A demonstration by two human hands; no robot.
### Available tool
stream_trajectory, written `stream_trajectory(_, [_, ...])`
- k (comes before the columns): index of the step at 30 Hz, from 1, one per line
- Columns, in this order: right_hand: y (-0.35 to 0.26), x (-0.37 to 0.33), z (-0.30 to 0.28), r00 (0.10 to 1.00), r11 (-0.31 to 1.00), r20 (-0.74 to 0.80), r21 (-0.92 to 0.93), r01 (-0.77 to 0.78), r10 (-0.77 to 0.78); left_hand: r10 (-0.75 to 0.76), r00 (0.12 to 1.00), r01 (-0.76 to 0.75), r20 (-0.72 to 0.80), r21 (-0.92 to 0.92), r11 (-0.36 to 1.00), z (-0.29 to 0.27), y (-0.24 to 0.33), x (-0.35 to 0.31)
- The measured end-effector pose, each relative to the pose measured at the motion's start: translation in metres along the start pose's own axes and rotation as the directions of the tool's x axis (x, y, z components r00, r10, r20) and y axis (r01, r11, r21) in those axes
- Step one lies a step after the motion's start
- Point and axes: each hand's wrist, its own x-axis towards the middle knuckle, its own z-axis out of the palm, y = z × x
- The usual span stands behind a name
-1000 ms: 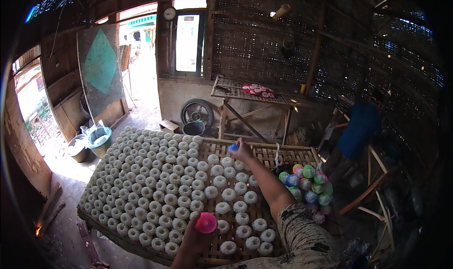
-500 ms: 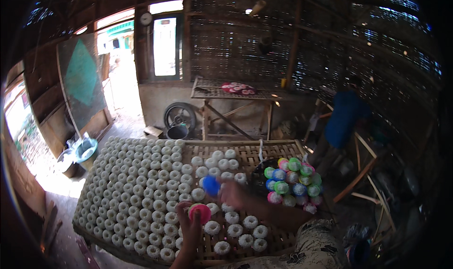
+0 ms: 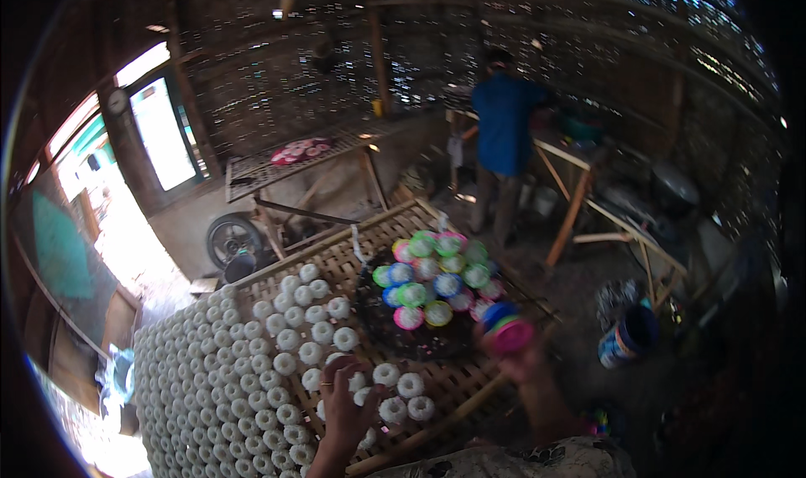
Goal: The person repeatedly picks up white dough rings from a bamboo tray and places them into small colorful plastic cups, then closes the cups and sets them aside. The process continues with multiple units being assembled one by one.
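Bamboo rack (image 3: 470, 386) under white rings (image 3: 252, 369); left hand (image 3: 348, 407) spread — right hand (image 3: 525, 365) grips stacked cups (image 3: 506, 329).

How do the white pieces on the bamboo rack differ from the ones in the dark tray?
The white pieces are uncoloured and spread in rows over the bamboo rack. The coloured pieces are pink, green, blue and yellow, heaped together in the dark tray. Both are small and round.

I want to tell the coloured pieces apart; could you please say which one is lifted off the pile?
It is the pink-and-blue piece in the right hand, raised just right of the coloured pile; every other coloured piece lies in that dark tray.
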Motion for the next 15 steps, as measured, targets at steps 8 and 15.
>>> stream_trajectory(8, [-0.142, -0.238, -0.052, 0.473, 0.442, 0.01, -0.343, 0.829, -0.881, -0.048, 0.999, 0.049, 0.024, -0.024, 0.999, 0.02, -0.03, -0.011])
stream_trajectory(15, [-0.089, -0.356, -0.245, 0.122, 0.156, -0.147, -0.242, 0.958, -0.982, -0.103, 0.985, 0.104, 0.138, -0.003, 0.995, 0.038, -0.027, 0.0])
